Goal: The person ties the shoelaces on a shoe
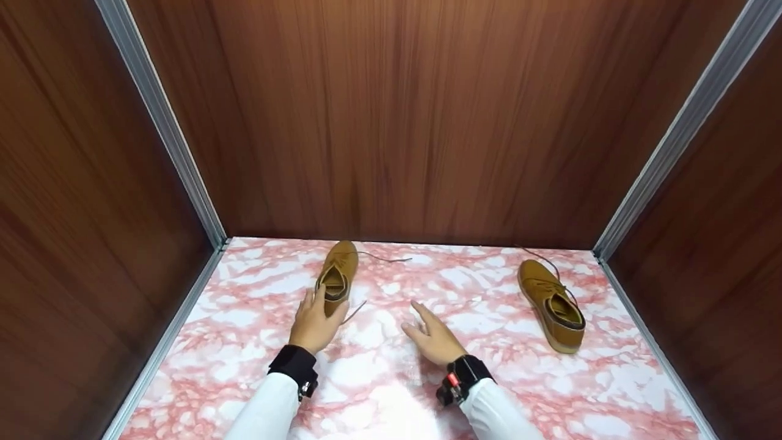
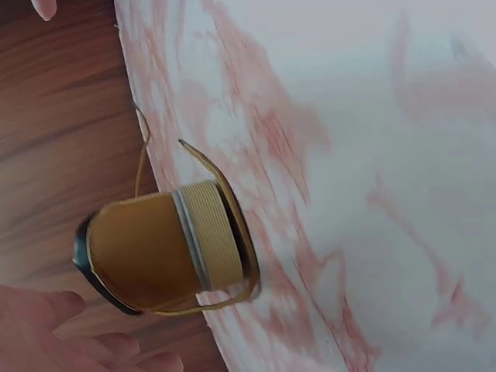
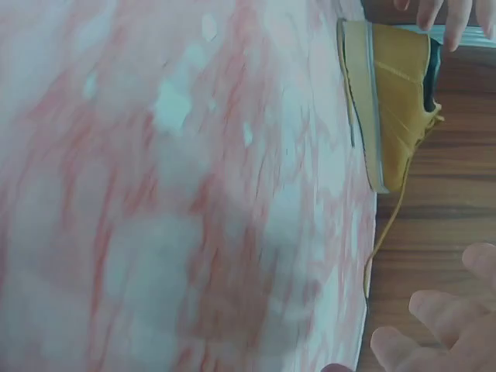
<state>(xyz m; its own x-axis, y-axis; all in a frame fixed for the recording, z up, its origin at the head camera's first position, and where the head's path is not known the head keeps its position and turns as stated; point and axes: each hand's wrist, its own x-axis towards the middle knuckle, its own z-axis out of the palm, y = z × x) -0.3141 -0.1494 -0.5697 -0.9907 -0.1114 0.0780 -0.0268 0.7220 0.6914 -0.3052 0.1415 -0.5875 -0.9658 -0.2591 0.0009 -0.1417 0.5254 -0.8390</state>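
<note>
Brown shoe (image 1: 343, 263) stands near the bench's (image 1: 366, 360) back edge, the loose, ungripping left hand (image 1: 316, 321) at its heel, the empty right hand (image 1: 437, 339) apart; left wrist view reveals lace (image 2: 246, 231) rounding the heel.

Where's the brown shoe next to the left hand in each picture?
Head: the brown shoe is left of centre, slightly below the middle, beside the left hand, toe towards the back wall.
Left wrist: the brown shoe is left of centre, in the lower half, heel facing you.
Right wrist: the brown shoe is at the upper right, toe pointing down the picture.
Shared landmark: the red-and-white marbled surface shows in all three.
</note>
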